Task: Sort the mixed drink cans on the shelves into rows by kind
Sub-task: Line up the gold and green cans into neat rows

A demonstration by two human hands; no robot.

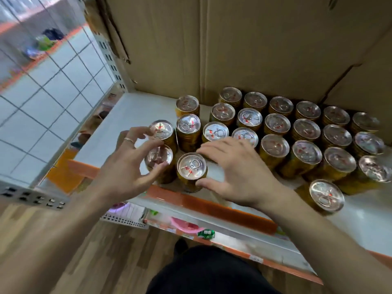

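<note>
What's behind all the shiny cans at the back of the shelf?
Big sheets of brown cardboard stand right behind the back row of cans, like a wall on the white shelf. The cardboard covers whatever is behind it, so that part cannot be seen.
</note>
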